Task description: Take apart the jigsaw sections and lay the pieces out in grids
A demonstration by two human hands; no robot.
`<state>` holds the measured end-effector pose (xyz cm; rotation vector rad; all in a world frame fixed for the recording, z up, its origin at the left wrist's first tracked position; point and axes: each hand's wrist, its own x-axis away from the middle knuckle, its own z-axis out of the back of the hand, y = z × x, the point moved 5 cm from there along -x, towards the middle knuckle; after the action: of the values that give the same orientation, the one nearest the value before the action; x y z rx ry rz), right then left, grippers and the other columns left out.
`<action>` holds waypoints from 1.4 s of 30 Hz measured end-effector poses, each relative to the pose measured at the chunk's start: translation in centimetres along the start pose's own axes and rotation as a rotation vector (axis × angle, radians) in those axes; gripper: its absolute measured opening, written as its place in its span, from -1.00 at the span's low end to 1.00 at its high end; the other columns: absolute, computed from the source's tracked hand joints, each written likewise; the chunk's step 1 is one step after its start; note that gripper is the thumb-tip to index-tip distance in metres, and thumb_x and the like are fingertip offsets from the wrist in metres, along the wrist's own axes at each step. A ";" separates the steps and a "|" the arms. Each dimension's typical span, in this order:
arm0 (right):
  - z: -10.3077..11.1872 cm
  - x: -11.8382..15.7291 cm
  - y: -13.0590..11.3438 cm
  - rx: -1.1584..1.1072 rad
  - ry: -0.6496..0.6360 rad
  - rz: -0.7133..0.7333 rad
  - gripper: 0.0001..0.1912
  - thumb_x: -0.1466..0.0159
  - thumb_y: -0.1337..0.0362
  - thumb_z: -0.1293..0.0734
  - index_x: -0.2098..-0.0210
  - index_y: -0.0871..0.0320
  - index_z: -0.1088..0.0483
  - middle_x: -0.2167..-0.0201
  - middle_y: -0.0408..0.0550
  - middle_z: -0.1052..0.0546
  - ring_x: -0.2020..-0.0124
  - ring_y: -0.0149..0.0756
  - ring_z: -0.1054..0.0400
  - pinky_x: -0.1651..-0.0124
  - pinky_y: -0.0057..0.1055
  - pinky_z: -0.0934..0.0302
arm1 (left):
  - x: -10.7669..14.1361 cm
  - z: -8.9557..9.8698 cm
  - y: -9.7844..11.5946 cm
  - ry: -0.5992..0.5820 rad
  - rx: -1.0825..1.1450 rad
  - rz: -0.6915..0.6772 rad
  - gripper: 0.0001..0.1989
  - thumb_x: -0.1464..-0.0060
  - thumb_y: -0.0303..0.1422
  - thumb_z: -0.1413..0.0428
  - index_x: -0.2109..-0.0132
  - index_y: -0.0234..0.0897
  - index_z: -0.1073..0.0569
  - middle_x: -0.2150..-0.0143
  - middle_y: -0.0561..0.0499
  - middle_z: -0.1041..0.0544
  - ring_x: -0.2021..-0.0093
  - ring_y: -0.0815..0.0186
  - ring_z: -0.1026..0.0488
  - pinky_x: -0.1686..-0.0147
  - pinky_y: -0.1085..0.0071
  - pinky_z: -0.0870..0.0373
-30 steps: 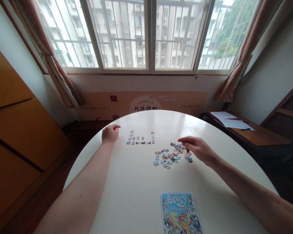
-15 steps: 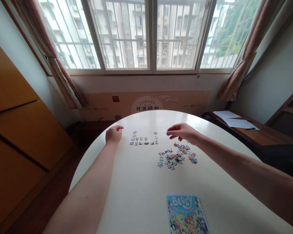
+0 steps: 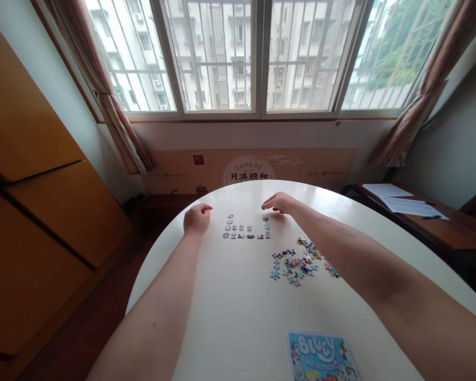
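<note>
Several puzzle pieces (image 3: 250, 236) are laid out on the white round table in a U-like shape. My right hand (image 3: 278, 203) pinches a small puzzle piece (image 3: 263, 207) just above the upper right end of that shape. To the left of the layout, my left hand (image 3: 197, 218) rests on the table with its fingers curled in; whether anything is inside them is hidden. A loose pile of mixed puzzle pieces (image 3: 297, 264) lies nearer, partly beside my right forearm.
A blue Bluey picture sheet (image 3: 321, 357) lies at the near side of the white table (image 3: 230, 317). Papers (image 3: 410, 206) and a pen are on a brown desk at the right. Beyond the table stand a long printed box (image 3: 293, 164) and windows.
My right hand, with the piece, has moved left and away from me to the top of the layout's right column. The view has shifted a little. My left hand remains curled.
</note>
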<state>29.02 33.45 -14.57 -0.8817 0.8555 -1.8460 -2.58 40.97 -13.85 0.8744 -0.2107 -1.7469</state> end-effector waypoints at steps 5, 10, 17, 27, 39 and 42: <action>-1.1 -1.3 0.3 0.131 0.015 0.002 -0.78 0.02 0.35 -0.57 0.36 0.27 -0.60 0.62 -0.08 -0.49 0.64 -0.46 -0.24 0.55 -0.48 -0.15 | 0.0 0.0 -0.1 0.002 -0.001 0.007 -0.71 -0.07 -0.46 -0.03 0.23 -0.17 -0.65 0.19 -0.01 -0.65 0.15 0.17 -0.55 0.07 0.34 -0.43; -1.1 -1.3 0.6 0.224 0.023 0.056 -0.79 -0.02 0.37 -0.53 0.30 0.22 -0.63 0.54 -0.08 -0.56 0.59 -0.42 -0.32 0.46 -0.49 -0.23 | 0.0 0.0 0.0 0.005 0.004 0.016 -0.71 -0.07 -0.47 -0.04 0.23 -0.16 -0.65 0.20 0.01 -0.65 0.16 0.18 -0.55 0.08 0.36 -0.43; -0.8 -0.4 0.6 0.305 0.051 0.138 -0.80 -0.02 0.35 -0.52 0.31 0.18 -0.66 0.40 -0.04 -0.63 0.36 -0.29 -0.46 0.28 -0.49 -0.28 | 0.1 0.1 0.1 0.005 0.005 0.017 -0.71 -0.07 -0.48 -0.03 0.23 -0.17 -0.65 0.20 0.00 -0.65 0.16 0.18 -0.55 0.09 0.36 -0.43; -0.4 0.4 0.3 0.267 0.044 0.134 -0.84 -0.04 0.34 -0.51 0.34 0.22 -0.64 0.47 -0.02 -0.59 0.48 -0.34 -0.40 0.39 -0.47 -0.25 | 0.1 0.1 0.2 -0.009 0.007 0.018 -0.70 -0.07 -0.48 -0.03 0.23 -0.18 -0.65 0.22 0.01 -0.65 0.17 0.19 -0.54 0.09 0.37 -0.42; 8.1 10.6 -1.4 0.114 0.158 0.316 -0.72 -0.17 0.13 -0.41 0.23 0.19 -0.58 0.32 0.00 -0.60 0.38 -0.36 -0.40 0.42 -0.50 -0.20 | -0.3 -0.4 -0.2 -0.011 -0.011 0.012 -0.70 -0.04 -0.45 -0.04 0.22 -0.15 -0.65 0.27 0.03 -0.64 0.21 0.17 -0.54 0.16 0.37 -0.43; 9.8 15.2 0.2 0.236 0.080 0.321 -0.69 -0.17 0.07 -0.40 0.22 0.16 -0.59 0.32 0.00 -0.61 0.34 -0.29 -0.43 0.35 -0.44 -0.24 | -0.3 -0.2 0.0 -0.003 -0.021 0.010 -0.71 -0.04 -0.44 -0.04 0.22 -0.15 -0.65 0.28 0.02 -0.64 0.21 0.17 -0.53 0.15 0.36 -0.43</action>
<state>32.03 17.55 -6.39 -0.4943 0.7595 -1.6654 -2.40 41.30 -13.91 0.8538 -0.1981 -1.7381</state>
